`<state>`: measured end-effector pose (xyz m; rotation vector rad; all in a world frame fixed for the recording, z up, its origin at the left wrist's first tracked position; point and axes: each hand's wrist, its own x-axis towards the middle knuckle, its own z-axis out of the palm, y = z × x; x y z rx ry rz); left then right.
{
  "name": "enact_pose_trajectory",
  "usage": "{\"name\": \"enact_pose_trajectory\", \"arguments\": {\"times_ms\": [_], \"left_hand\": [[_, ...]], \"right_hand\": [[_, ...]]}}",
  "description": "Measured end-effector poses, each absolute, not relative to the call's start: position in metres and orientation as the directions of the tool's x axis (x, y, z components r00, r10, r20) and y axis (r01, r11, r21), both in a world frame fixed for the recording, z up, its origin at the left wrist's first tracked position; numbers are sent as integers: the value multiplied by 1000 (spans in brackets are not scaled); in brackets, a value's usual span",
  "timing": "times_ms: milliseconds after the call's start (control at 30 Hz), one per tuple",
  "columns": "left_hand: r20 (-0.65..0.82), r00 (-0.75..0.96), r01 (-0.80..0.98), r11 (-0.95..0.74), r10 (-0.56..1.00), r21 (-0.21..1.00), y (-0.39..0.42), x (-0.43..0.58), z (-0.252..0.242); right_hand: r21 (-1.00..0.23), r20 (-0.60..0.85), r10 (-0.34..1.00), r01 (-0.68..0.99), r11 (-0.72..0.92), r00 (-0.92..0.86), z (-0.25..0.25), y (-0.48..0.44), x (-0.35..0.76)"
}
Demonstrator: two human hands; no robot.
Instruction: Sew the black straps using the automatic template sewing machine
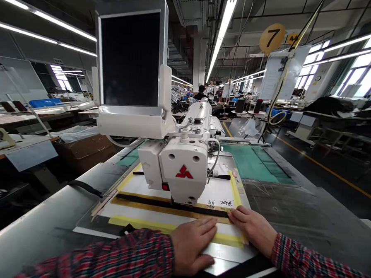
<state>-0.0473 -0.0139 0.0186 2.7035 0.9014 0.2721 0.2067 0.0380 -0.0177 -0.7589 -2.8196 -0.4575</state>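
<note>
A black fabric strip point(132, 200) lies across a white template sheet point(110, 211) edged with yellow tape, passing beneath the head of a white sewing machine point(184, 168). My left hand point(194, 245) rests palm down near the template's front edge, its fingers stretched forward and thumb spread to the right. Nothing shows in its grasp. Over the template's right side, my right hand point(255, 229) reaches inward with fingers extended, the tips touching the strip's right end. Its thumb is hidden. Handwriting marks the sheet just behind the strip. The needle area is hidden by the machine head.
A dark control screen point(130, 59) stands left of the machine head. Green panels point(252, 163) lie behind on the metal table point(54, 211). Black material with white strips point(256, 275) lies at the front edge. A brown box point(88, 150) stands left; a person point(201, 93) is far back.
</note>
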Motion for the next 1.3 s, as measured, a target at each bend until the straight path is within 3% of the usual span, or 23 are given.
{"name": "enact_pose_trajectory", "arguments": {"times_ms": [200, 500, 900, 1300], "left_hand": [[147, 559, 793, -578, 816, 193, -13, -115, 19], [174, 556, 797, -581, 813, 165, 0, -111, -3], [125, 594, 785, -607, 795, 123, 1, -138, 5], [184, 608, 746, -635, 772, 200, 3, -173, 4]], "right_hand": [[225, 332, 435, 519, 825, -837, -20, 37, 209], [196, 324, 433, 507, 839, -841, -25, 38, 210], [174, 301, 414, 477, 862, -859, -26, 43, 189], [185, 311, 405, 472, 862, -860, -21, 43, 150]]}}
